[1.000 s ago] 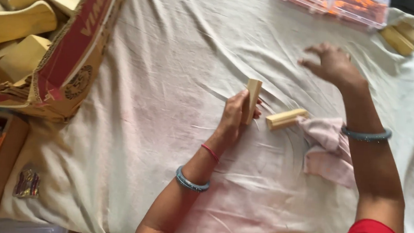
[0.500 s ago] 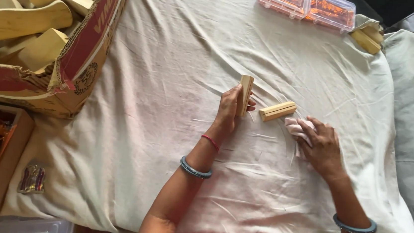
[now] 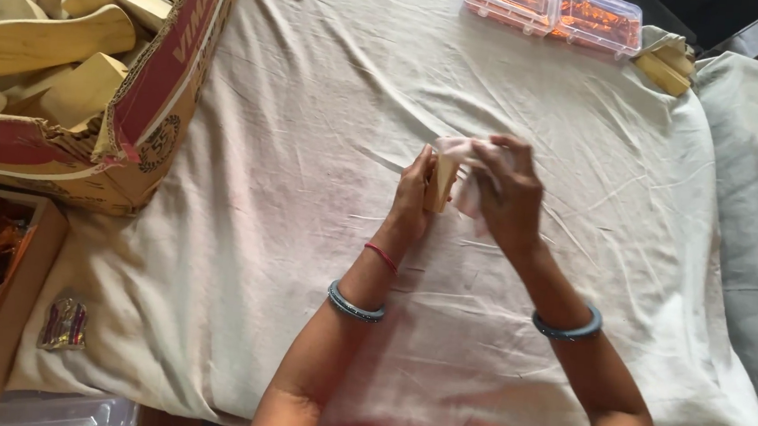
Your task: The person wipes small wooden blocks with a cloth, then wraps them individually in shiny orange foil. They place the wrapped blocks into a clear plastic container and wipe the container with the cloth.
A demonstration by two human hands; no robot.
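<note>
Two hands meet over the middle of the cloth-covered tabletop; head view is the only one. Left hand grips a small pale wooden block upright, fingers clamped on its left face, thumb side hidden. Right hand presses a bunched pinkish rag over the block's top and right side, fingers closed on the rag. Block sits between both palms, just above the sheet, roughly centre frame.

Doing the wipe well, my read: keep the left grip low on the block so the rag can run the full face, rotate the block rather than the wrist, and work along the grain so fibres don't snag.

Materials:
- Block: bare light wood, flat faces, squared edges, matte.
- Rag: thin, soft, crumpled, conforms easily.
- Sheet: off-white cotton, creased, faint stains.
- Cardboard box, upper left: red-printed, torn rim, full of similar unfinished wooden pieces, some with rounded paddle shapes.
- Two clear plastic cases at the far edge with orange contents; a few wooden slats just beside them.
- Both wrists carry grey-blue bangles; left also has a red thread.
</note>
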